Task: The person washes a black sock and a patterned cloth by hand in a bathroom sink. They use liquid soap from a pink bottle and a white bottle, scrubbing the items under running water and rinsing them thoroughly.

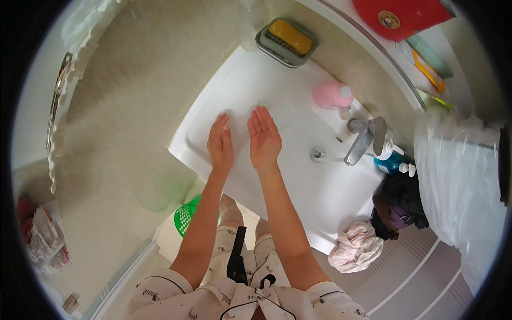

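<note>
Head view: two bare hands stretch out over the left part of a white sink, well apart from the taps and bottles.
Left hand (220,145): turned on its edge, palm toward the right hand, thumb uppermost and lying along the fingers; the fingers are extended and point to the far side, their tips a little blurred. It has hold of nothing.
Right hand (264,137): palm up and flat, fingers straight and close together, pointing far and slightly left; it is empty too.
Gap: the two hands stand side by side without touching, the right fingertips reaching slightly farther.
Forearms: both come in from the near side, elbows wide, slanting inward toward the wrists; the right one crosses the sink's near edge.
Sink (325,202): directly beneath both hands, with its drain (317,154) to the right of the right hand.
Faucet (360,146): on the sink's right side, its spout toward the drain.
Far edge: a soap dish (285,56) carries a yellow block (290,36).
Far right: a pink bottle (329,96) stands beyond the faucet.
Near left: a green basket (188,216) shows just beside the left forearm.
</note>
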Motion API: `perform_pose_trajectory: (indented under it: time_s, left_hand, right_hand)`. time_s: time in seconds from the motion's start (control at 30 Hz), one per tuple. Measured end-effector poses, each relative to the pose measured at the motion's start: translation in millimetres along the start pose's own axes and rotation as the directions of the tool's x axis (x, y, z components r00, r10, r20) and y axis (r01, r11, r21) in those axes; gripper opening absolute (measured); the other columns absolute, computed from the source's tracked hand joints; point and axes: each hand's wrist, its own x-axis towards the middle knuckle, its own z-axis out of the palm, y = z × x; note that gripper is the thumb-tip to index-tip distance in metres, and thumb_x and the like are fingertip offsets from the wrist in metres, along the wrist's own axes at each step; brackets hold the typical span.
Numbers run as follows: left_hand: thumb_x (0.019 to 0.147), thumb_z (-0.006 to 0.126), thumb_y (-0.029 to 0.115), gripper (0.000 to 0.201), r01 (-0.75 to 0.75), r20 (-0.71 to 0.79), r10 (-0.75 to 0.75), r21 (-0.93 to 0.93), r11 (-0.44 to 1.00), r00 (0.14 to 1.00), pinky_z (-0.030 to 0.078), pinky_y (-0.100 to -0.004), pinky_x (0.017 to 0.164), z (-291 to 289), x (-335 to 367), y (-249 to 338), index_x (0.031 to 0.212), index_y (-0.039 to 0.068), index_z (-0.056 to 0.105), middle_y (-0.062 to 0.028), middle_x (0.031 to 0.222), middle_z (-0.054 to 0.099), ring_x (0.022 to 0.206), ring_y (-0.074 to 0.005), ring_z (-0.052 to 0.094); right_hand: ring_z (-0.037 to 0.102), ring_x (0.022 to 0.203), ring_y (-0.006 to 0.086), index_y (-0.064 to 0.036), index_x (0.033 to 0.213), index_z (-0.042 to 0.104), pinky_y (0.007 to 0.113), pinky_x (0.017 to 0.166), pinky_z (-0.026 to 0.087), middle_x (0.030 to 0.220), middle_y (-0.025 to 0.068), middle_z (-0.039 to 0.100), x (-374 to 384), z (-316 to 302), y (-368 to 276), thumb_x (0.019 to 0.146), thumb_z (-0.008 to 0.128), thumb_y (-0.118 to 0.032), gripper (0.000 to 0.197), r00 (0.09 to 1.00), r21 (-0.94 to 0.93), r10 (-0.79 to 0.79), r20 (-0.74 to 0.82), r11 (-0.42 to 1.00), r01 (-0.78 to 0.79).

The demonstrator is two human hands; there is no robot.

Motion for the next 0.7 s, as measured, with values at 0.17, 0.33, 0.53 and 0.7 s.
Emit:
perform_pose_trajectory:
  time_s: [0.17, 0.33, 0.53, 0.7]
  left_hand:
    - [0.1, 0.047, 0.025, 0.054, -0.369, 0.324, 0.213, 0.568, 0.736, 0.922, 0.017, -0.0452, 0.121, 19.2, 42.0, -13.0, 0.146, -0.002, 0.038, -0.019, 0.156, 0.032, 0.147, -0.0349, 0.025]
    - [0.1, 0.049, 0.03, 0.061, -0.519, 0.394, 0.348, 0.522, 0.677, 0.851, 0.017, -0.0447, 0.122, 100.1, 116.0, 1.3, 0.149, -0.003, 0.032, -0.0193, 0.157, 0.029, 0.147, -0.0343, 0.025]
    - [0.097, 0.051, 0.027, 0.061, -0.774, 0.633, 0.51, 0.239, 0.587, 0.582, 0.02, -0.0436, 0.121, 158.3, 89.0, 32.9, 0.147, -0.004, 0.034, -0.0212, 0.155, 0.031, 0.144, -0.0344, 0.029]
    - [0.092, 0.055, 0.014, 0.057, -0.665, 0.745, 0.436, 0.014, 0.747, 0.505, 0.025, -0.0446, 0.12, 108.4, 15.1, 18.4, 0.143, -0.005, 0.039, -0.0185, 0.155, 0.033, 0.144, -0.0326, 0.031]
  right_hand:
    - [0.041, 0.138, 0.0284, 0.0049, 0.143, 0.042, 0.041, 0.118, 0.032, 0.149, 0.0162, 0.043, -8.0, -50.6, -20.9, 0.103, 0.042, -0.019, 0.047, 0.993, -0.087, -0.04, -0.115, 0.996, 0.03]
    - [0.052, 0.128, 0.0298, 0.0074, 0.135, 0.049, 0.04, 0.114, 0.041, 0.135, 0.0182, 0.055, -22.4, -131.7, -73.0, 0.104, 0.042, -0.018, 0.041, 0.939, -0.016, -0.166, -0.302, 0.985, 0.169]
    - [0.064, 0.103, 0.0248, 0.0048, 0.112, 0.059, 0.037, 0.096, 0.056, 0.11, 0.014, 0.066, -5.2, -203.9, -146.4, 0.101, 0.047, -0.012, 0.024, 0.907, 0.29, -0.248, -0.341, 0.89, 0.352]
    - [0.065, 0.091, 0.0231, 0.0036, 0.104, 0.061, 0.035, 0.086, 0.056, 0.097, 0.0121, 0.068, 7.0, -186.8, -145.0, 0.095, 0.054, -0.009, 0.017, 0.957, 0.189, -0.202, -0.208, 0.952, 0.242]
